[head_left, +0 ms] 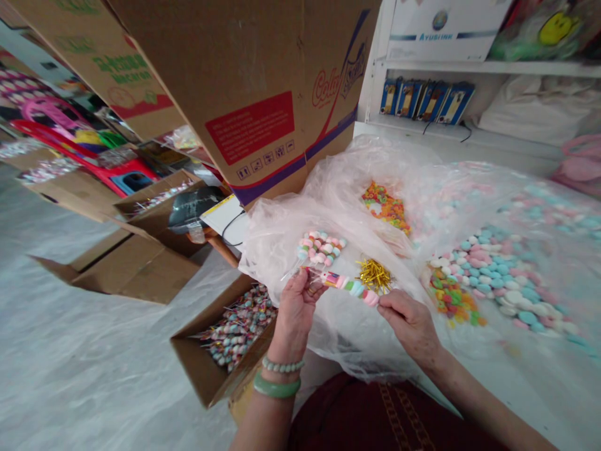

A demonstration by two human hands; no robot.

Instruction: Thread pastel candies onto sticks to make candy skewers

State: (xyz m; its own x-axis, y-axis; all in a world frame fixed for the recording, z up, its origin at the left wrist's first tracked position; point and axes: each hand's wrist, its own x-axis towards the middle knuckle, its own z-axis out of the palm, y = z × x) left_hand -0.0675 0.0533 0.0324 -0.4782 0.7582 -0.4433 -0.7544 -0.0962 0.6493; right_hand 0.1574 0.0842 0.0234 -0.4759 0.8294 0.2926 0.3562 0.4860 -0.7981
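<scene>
Candy skewer [357, 289], pastel-banded, held aloft, slightly tilted

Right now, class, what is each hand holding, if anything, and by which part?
One marshmallow skewer: the left hand pinches the end by the printed label, the right hand the pink end.

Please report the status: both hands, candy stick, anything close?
Left hand, right hand: both gripping candy stick, right at pink end. Held over plastic sheet. Gold ties close behind.
</scene>
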